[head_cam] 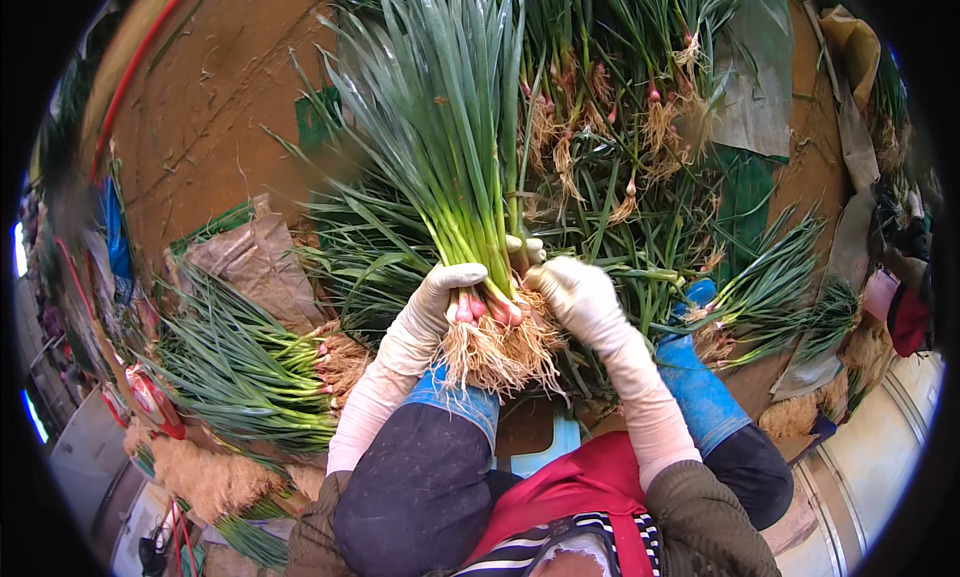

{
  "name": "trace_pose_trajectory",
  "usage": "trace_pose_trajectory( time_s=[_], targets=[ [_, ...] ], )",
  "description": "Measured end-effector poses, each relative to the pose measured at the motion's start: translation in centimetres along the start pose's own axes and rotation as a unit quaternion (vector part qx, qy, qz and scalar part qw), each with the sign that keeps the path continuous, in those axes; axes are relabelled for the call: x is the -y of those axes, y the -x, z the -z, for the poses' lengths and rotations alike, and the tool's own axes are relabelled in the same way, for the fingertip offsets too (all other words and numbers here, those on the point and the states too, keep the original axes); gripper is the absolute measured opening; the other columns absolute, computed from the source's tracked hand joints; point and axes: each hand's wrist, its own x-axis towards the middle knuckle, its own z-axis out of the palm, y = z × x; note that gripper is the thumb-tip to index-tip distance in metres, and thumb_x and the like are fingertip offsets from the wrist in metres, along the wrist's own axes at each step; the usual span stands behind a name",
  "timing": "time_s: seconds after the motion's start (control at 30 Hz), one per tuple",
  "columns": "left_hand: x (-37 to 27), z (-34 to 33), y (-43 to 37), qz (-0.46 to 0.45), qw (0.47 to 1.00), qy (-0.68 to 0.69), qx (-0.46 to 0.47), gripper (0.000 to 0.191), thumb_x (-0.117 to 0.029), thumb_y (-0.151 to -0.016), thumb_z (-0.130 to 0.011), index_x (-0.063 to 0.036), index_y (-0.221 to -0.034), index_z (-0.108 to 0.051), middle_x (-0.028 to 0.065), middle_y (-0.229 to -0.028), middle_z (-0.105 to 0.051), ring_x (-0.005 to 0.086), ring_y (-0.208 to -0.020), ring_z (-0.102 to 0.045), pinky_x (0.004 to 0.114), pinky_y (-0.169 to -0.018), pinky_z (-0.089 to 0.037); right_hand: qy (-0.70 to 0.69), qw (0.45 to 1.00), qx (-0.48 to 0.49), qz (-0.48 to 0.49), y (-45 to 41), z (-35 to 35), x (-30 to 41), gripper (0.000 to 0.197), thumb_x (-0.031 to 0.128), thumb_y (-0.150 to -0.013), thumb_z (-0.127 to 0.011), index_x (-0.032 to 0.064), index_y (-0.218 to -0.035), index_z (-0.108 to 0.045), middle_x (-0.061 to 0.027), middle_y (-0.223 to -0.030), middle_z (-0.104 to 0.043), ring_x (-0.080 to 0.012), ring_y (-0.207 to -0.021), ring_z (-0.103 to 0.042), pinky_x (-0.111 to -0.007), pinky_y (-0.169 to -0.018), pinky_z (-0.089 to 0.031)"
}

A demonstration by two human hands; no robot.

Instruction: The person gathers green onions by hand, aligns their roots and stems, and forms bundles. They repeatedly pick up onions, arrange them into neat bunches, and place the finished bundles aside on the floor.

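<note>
My left hand (442, 292), in a pale glove, is wrapped around a bunch of green garlic (465, 172) near its base. The long leaves point away from me. Pink bulbs (471, 307) and a mass of tan roots (499, 352) hang over my blue-booted leg. Gloved fingertips show at the bunch's far right side. My right hand (577, 296), gloved too, is curled at the right edge of the bunch and pinches it by the stem bases and roots. Exactly which part lies between those fingers is hidden.
Another pile of green garlic (277, 374) lies to my left, beside a tan woven sack (251, 266). More loose plants (600, 112) spread ahead, and some (780, 292) lie beyond my right boot (694, 374). A light-blue plastic stool (551, 446) shows between my legs.
</note>
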Motion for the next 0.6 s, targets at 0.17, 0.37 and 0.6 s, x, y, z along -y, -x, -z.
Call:
trace_pose_trajectory(
  time_s=[0.17, 0.37, 0.6],
  targets=[
    [0.1, -0.1, 0.3, 0.052, 0.997, -0.024, -0.043, 0.065, -0.027, -0.076, -0.062, 0.0039, -0.131, -0.047, 0.0345, -0.108, -0.059, 0.0345, -0.073, -0.069, 0.036, -0.069, -0.060, -0.403, 0.892, 0.018, -0.204, -4.2, -0.4, 0.1, 0.034, 0.037, -0.095, -0.061, 0.0024, -0.095, -0.065, -0.0011, -0.075, -0.061, -0.0072, -0.065, -0.055, -0.023, -0.053, -0.045],
    [1.6, 1.3, 0.5, 0.008, 0.996, 0.082, -0.021, 0.058, -0.020, -0.079, -0.061, 0.0032, -0.131, -0.047, 0.0275, -0.120, -0.057, 0.0365, -0.095, -0.065, 0.040, -0.072, -0.060, -0.523, 0.792, -0.090, -0.302, -5.3, -3.5, 0.4, 0.018, 0.021, -0.097, -0.056, 0.0048, -0.097, -0.063, 0.0011, -0.072, -0.058, -0.0062, -0.051, -0.049, -0.019, -0.043, -0.042],
    [2.0, 1.4, 0.9, 0.003, 0.991, 0.129, 0.014, 0.059, -0.024, -0.077, -0.064, 0.0006, -0.128, -0.050, 0.0235, -0.123, -0.055, 0.0382, -0.111, -0.056, 0.049, -0.091, -0.052, -0.775, 0.592, 0.073, -0.209, -7.5, -5.9, -1.5, 0.028, 0.027, -0.099, -0.051, 0.0064, -0.118, -0.057, -0.0048, -0.085, -0.061, -0.0148, -0.068, -0.058, -0.029, -0.058, -0.053]
  ],
)
